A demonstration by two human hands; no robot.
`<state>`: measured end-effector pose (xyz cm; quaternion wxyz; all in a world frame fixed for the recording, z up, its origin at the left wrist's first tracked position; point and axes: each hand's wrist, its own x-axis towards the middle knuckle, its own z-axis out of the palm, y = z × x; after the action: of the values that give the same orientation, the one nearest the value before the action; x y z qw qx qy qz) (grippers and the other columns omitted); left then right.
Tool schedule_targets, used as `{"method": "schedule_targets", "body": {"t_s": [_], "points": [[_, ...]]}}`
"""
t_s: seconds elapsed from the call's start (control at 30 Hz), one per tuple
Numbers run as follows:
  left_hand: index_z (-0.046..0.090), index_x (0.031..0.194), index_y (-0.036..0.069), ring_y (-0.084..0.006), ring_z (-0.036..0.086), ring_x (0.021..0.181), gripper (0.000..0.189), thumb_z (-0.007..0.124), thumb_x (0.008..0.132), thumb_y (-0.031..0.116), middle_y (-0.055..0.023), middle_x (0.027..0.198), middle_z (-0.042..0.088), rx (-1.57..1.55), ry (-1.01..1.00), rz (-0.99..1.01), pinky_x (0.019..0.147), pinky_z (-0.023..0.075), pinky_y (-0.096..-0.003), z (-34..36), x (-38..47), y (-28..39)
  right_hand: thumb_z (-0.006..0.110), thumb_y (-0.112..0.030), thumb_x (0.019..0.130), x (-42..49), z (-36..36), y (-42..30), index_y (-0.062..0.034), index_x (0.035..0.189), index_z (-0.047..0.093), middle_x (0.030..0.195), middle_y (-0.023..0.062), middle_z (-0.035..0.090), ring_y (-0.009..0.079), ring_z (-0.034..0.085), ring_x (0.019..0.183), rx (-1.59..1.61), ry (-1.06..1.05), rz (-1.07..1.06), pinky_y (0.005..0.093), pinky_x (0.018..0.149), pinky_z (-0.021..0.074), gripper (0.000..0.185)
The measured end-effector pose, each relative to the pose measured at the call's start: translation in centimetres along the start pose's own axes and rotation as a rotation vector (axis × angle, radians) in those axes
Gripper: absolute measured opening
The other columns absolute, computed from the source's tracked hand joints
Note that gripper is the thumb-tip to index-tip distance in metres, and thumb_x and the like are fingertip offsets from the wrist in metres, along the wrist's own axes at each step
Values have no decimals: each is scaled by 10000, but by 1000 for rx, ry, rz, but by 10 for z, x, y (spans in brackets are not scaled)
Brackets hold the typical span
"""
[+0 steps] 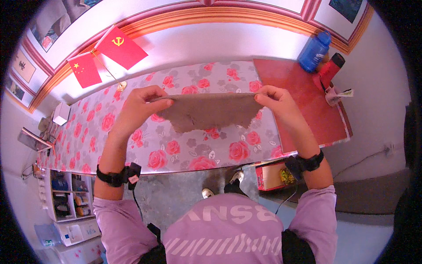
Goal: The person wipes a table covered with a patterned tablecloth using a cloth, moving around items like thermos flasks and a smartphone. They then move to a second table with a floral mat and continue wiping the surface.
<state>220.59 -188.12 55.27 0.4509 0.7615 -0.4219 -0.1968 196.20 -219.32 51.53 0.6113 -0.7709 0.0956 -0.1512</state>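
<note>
A brown-grey cloth [214, 110] with a ragged lower edge is stretched between my two hands above the table. Its left upper corner is pinched between the thumb and fingers of my left hand [148, 100]. My right hand [273, 99] grips the right upper corner in the same way. The upper edge runs nearly straight from hand to hand, and the rest hangs down. Beneath it lies a tablecloth [184, 148] printed with red roses, which covers most of the table.
A red board or mat [296, 109] covers the table's right end, with a blue plastic bottle [315, 52], a red bottle [331, 71] and a small cup [332, 97]. A gold stand [121, 86] with two red flags is at the back left; a white box [61, 113] sits far left.
</note>
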Motion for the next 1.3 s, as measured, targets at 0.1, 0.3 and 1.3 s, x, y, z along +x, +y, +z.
{"method": "schedule_targets", "body": {"t_s": [0.1, 0.3, 1.3], "points": [[731, 946, 41, -73, 582, 790, 219, 757, 897, 253, 28, 850, 676, -42, -16, 3, 727, 467, -251, -13, -6, 17, 672, -241, 975, -6, -2, -17, -53, 996, 706, 920, -44, 649, 52, 565, 856, 72, 6, 18, 237, 779, 447, 192], [752, 984, 24, -91, 596, 822, 232, 737, 905, 242, 14, 869, 688, -151, 23, -56, 769, 476, -273, 17, 49, -50, 682, -287, 968, 34, 3, 32, -26, 1086, 716, 960, -15, 681, 75, 602, 894, 21, 63, 148, 264, 802, 474, 289], [668, 1020, 14, -347, 619, 1027, 413, 746, 834, 374, -167, 1125, 629, 604, 323, -47, 861, 510, -453, 137, -39, -154, 651, -269, 934, -58, 100, 149, 4, 1383, 523, 1484, 193, 470, 383, 459, 1352, -1005, 155, -272, 485, 1111, 383, 541]]}}
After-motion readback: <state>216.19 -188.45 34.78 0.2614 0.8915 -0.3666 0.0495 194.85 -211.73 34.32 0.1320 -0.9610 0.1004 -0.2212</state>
